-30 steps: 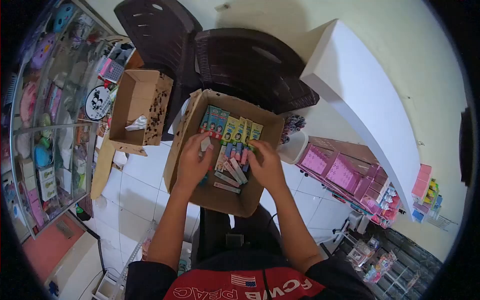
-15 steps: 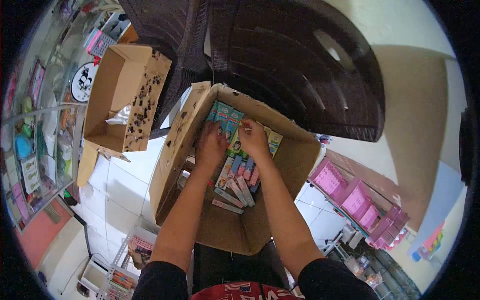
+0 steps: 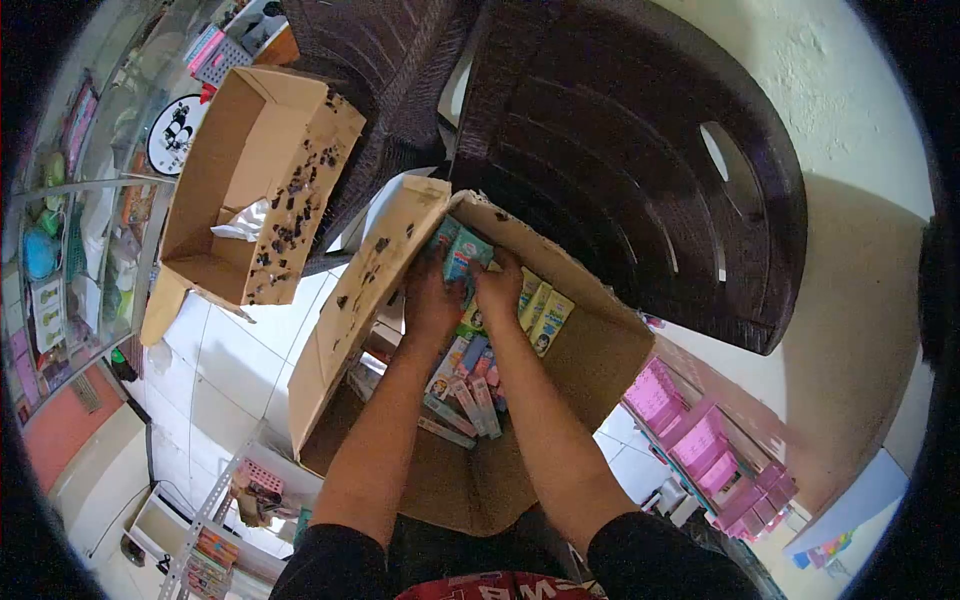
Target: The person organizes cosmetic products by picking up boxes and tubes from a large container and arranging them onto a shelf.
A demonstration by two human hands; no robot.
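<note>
A cardboard box [image 3: 355, 310] lies open on my lap, with small teal and yellow-green packets standing along its far wall and several pink and blue ones lying loose [image 3: 465, 390] on its floor. My left hand [image 3: 432, 298] and my right hand [image 3: 497, 285] are side by side at the far end of the box. Both close around the teal packets [image 3: 462, 250] in the far left corner. Two yellow-green packets [image 3: 545, 318] stand just right of my right hand.
A second, smaller cardboard box [image 3: 255, 180] with crumpled white paper inside sits at the upper left. Dark plastic chairs [image 3: 620, 170] stand right behind the box. Pink baskets [image 3: 700, 440] are at the right, a glass display case [image 3: 70, 200] at the left, white floor tiles below.
Both hands moved from the loose packets in the middle of the box up to the far row of teal packets. My head leaned forward, so the box and chairs look closer.
</note>
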